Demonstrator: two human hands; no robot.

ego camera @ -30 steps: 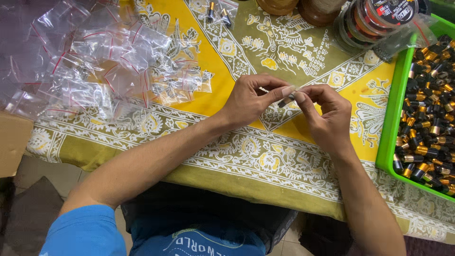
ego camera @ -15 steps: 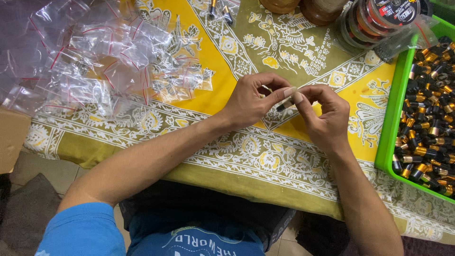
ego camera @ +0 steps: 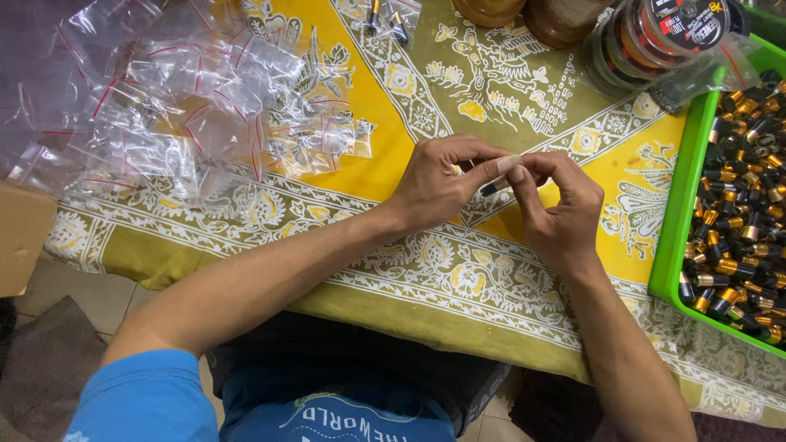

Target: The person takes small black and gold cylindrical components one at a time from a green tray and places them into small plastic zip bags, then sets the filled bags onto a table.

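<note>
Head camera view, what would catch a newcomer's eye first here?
Likely the yellow and olive patterned tablecloth, with the left hand and right hand meeting at its middle around a small dark item. A heap of clear zip bags lies far left; a green tray of small black-and-gold cylinders sits right.

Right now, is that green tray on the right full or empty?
Full, as far as shows: the green tray is crowded with small black-and-gold vials, heaped across the whole visible part.

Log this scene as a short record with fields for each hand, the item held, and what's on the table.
left hand: pinches small item with right hand
right hand: fingers meet the left's
held item: small dark piece, mostly hidden
left of hands: pile of clear zip bags
right of hands: green tray of black-and-gold pieces
surface: yellow patterned cloth
</note>
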